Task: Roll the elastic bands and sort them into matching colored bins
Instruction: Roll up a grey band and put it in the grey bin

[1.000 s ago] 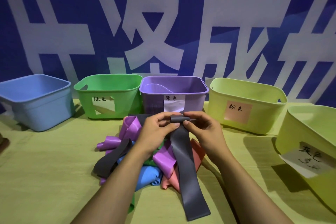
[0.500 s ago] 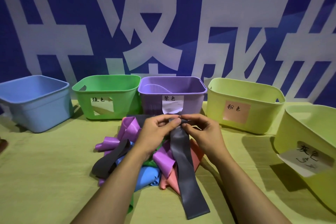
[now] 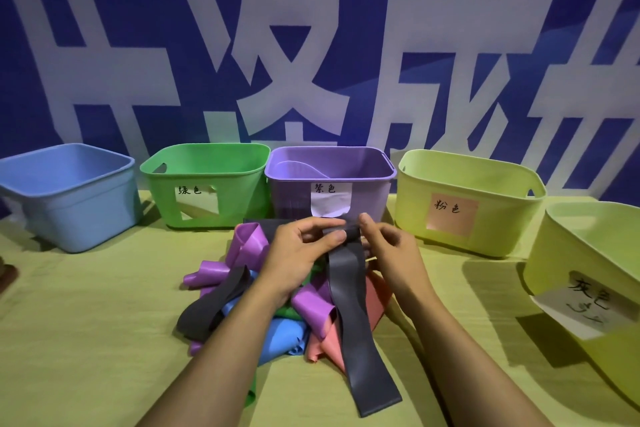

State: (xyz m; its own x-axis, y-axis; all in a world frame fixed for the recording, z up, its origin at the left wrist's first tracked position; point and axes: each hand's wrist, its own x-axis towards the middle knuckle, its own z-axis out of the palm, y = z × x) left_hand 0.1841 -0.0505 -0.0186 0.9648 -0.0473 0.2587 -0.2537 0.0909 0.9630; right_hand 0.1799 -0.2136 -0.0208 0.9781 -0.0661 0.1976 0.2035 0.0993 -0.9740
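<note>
**Grey band half-rolled over the pile**

Yellow-green cloth covers the table (image 3: 69, 340) under you, with a blue banner bearing large white characters (image 3: 311, 45) behind it.

Your left hand (image 3: 294, 253) and right hand (image 3: 391, 253) meet above the heap, both reaching forward from the bottom edge, wrists raised. Each pinches one side of the rolled top end of the long flat dark-grey elastic band (image 3: 349, 305); thumbs sit on the near side, and the far fingertips are hidden behind the roll, so how tight it is wound cannot be made out. The roll's axis runs left to right, while the loose length hangs toward you, its long axis running near to far, the free end lying flat on the cloth.

Beneath your hands lies the tangled pile of purple, blue, pink, green and grey bands (image 3: 277, 305), partly covered by your forearms.

Beyond stand five plastic bins: a light-blue bin (image 3: 69, 204) cut off at the left, a green bin (image 3: 204, 191), a purple bin (image 3: 329, 177) directly past your hands, a pale yellow-green bin with a pink label (image 3: 467, 204), and another pale yellow-green bin with a grey label (image 3: 588, 274) cut off at the right.
</note>
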